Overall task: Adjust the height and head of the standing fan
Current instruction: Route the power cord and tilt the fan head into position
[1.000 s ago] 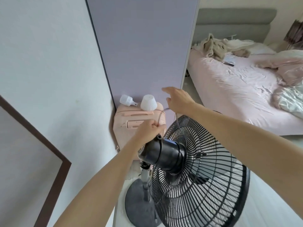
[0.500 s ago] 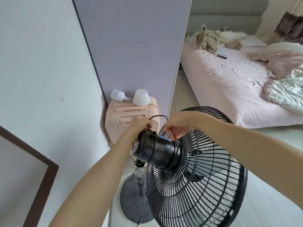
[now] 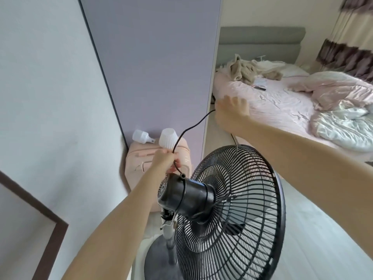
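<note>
- Pinching the black cord (image 3: 188,129) just above the motor (image 3: 184,196), the left hand (image 3: 165,159) has its fingers curled round it at about 11 o'clock from the fan (image 3: 230,211).
- The right hand (image 3: 232,112), raised at 12 o'clock from the fan, grips the far end of the same cord; the cord runs taut-curved between the two hands.
- The fan stands low centre, its grille (image 3: 252,199) facing 3 o'clock, its motor pointing to 9 o'clock, its pole (image 3: 168,233) dropping to the round base (image 3: 157,257).
- A pink suitcase (image 3: 139,164) sits behind the left hand, against the lilac panel (image 3: 153,63).
- A bulb (image 3: 141,136) and a white ribbed shade (image 3: 168,138) rest on the suitcase.
- A bed (image 3: 282,106) with rumpled covers lies at 2 o'clock.
</note>
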Tool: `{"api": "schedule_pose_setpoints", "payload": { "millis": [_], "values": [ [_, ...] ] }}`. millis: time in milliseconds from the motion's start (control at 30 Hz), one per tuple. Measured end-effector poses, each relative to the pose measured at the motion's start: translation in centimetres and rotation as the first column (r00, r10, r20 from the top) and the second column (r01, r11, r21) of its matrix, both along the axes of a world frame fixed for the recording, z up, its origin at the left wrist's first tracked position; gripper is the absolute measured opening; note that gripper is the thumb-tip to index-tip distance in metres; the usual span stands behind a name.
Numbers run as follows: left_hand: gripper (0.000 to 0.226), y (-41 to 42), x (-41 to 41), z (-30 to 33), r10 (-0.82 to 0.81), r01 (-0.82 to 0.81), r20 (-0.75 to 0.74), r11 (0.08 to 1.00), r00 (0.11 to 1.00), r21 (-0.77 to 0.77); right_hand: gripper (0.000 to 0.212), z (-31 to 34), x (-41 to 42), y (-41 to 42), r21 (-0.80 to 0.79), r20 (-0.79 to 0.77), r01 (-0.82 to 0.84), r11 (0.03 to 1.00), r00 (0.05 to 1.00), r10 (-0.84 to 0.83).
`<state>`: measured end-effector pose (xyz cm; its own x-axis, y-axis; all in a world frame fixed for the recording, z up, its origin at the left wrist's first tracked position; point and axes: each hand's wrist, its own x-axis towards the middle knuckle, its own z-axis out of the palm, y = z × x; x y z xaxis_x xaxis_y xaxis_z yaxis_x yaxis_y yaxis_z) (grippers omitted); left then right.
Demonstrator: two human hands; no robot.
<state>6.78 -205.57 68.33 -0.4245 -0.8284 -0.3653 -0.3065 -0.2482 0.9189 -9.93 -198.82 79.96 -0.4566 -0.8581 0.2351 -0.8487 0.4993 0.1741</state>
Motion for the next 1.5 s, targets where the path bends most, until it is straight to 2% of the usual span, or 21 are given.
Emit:
{"api": "schedule_pose_setpoints", "payload": {
  "millis": [67, 133, 200, 267, 367, 467, 533, 567, 600, 633, 700, 767, 867, 933, 1067, 1167, 1233, 1300, 1367, 1433, 1500],
  "values": [
    [0.013, 0.0, 0.0, 0.7, 0.014, -0.014, 0.003, 1.000, 1.000, 0.010, 0.023, -0.9, -1.0, 0.7, -0.032, 0.288, 0.129, 0.991, 0.951, -0.114],
    [0.014, 0.2, 0.0, 1.4, -0.024, 0.024, -0.005, 0.999, 1.000, 0.039, 0.037, -1.6, -1.9, 1.2, -0.084, 0.635, 0.235, 0.968, 0.761, -0.130],
    [0.023, 0.3, -0.5, 1.9, -0.058, 0.058, 0.004, 0.997, 0.998, -0.045, 0.038, -1.7, -2.1, 1.4, -0.210, 0.771, 0.265, 0.941, 0.637, -0.008],
    [0.039, 0.9, -1.2, 2.2, 0.028, 0.007, 0.100, 0.944, 0.995, -0.331, 0.032, -1.1, -1.8, 1.3, -0.355, 0.773, 0.230, 0.906, 0.617, 0.147],
    [0.038, 2.7, -1.7, 2.3, 0.166, -0.075, 0.055, 0.684, 0.985, -0.726, 0.027, 0.1, -1.1, 0.9, -0.466, 0.699, 0.160, 0.870, 0.669, 0.252],
    [0.029, 4.6, -2.0, 2.6, 0.163, -0.120, -0.061, 0.382, 0.985, -0.916, 0.031, 0.7, -0.8, 0.7, -0.511, 0.653, 0.163, 0.844, 0.712, 0.258],
    [0.016, 5.5, -2.2, 3.2, 0.094, -0.010, 0.007, 0.184, 0.996, -0.983, 0.034, 0.7, -0.8, 0.7, -0.528, 0.662, 0.189, 0.828, 0.703, 0.261],
    [0.017, 5.7, -2.2, 3.4, 0.018, 0.139, 0.146, 0.209, 0.989, -0.968, 0.034, 0.7, -0.7, 0.7, -0.536, 0.675, 0.202, 0.820, 0.686, 0.272],
    [0.030, 5.9, -2.3, 3.6, -0.086, 0.362, 0.353, 0.308, 0.932, -0.880, 0.034, 0.6, -0.7, 0.6, -0.544, 0.693, 0.216, 0.811, 0.661, 0.289],
    [0.046, 6.0, -2.3, 3.4, -0.215, 0.566, 0.526, 0.391, 0.823, -0.726, 0.035, 0.5, -0.7, 0.6, -0.550, 0.713, 0.233, 0.802, 0.631, 0.307],
    [0.054, 6.6, -2.3, 2.6, -0.398, 0.770, 0.667, 0.435, 0.630, -0.467, 0.034, 0.3, -0.6, 0.6, -0.556, 0.749, 0.267, 0.787, 0.571, 0.336],
    [0.048, 7.2, -2.4, 1.9, -0.467, 0.836, 0.702, 0.407, 0.537, -0.369, 0.035, 0.1, -0.7, 0.7, -0.559, 0.771, 0.299, 0.773, 0.530, 0.352],
    [0.039, 7.6, -2.7, 1.4, -0.410, 0.904, 0.819, 0.319, 0.402, -0.284, 0.035, -0.2, -0.9, 0.8, -0.565, 0.792, 0.352, 0.746, 0.483, 0.372],
    [0.032, 7.8, -2.9, 0.9, -0.378, 0.913, 0.842, 0.289, 0.384, -0.287, 0.033, -0.4, -1.1, 0.9, -0.562, 0.801, 0.369, 0.740, 0.466, 0.377],
    [0.020, 8.6, -3.0, -0.4, -0.389, 0.891, 0.812, 0.315, 0.436, -0.327, 0.027, -1.5, -1.2, 1.2, -0.513, 0.834, 0.373, 0.774, 0.430, 0.346],
    [0.017, 8.1, -2.8, 0.3, -0.434, 0.821, 0.706, 0.402, 0.560, -0.405, 0.010, -2.3, -1.2, 1.8, -0.454, 0.876, 0.343, 0.822, 0.340, 0.342],
    [0.026, 7.1, -2.9, 1.6, -0.443, 0.724, 0.574, 0.472, 0.688, -0.503, 0.016, -2.9, -1.4, 2.1, -0.395, 0.908, 0.342, 0.852, 0.286, 0.306],
    [0.028, 5.6, -3.1, 3.4, -0.385, 0.560, 0.409, 0.622, 0.827, -0.547, 0.026, -3.5, -1.7, 2.4, -0.346, 0.918, 0.366, 0.864, 0.324, 0.230],
    [0.016, 4.1, -3.4, 5.3, -0.270, 0.279, 0.090, 0.832, 0.959, -0.480, 0.033, -3.9, -1.7, 2.9, -0.323, 0.911, 0.372, 0.870, 0.371, 0.179],
    [0.014, 2.6, -3.4, 6.7, -0.107, 0.036, -0.223, 0.953, 0.969, -0.300, 0.030, -4.2, -1.0, 3.4, -0.243, 0.934, 0.279, 0.929, 0.325, 0.147],
    [0.015, 1.3, -3.4, 7.7, 0.046, -0.102, -0.443, 0.989, 0.895, -0.103, 0.023, -4.5, -0.2, 3.7, -0.127, 0.969, 0.108, 0.986, 0.227, 0.100]
  ]
}}
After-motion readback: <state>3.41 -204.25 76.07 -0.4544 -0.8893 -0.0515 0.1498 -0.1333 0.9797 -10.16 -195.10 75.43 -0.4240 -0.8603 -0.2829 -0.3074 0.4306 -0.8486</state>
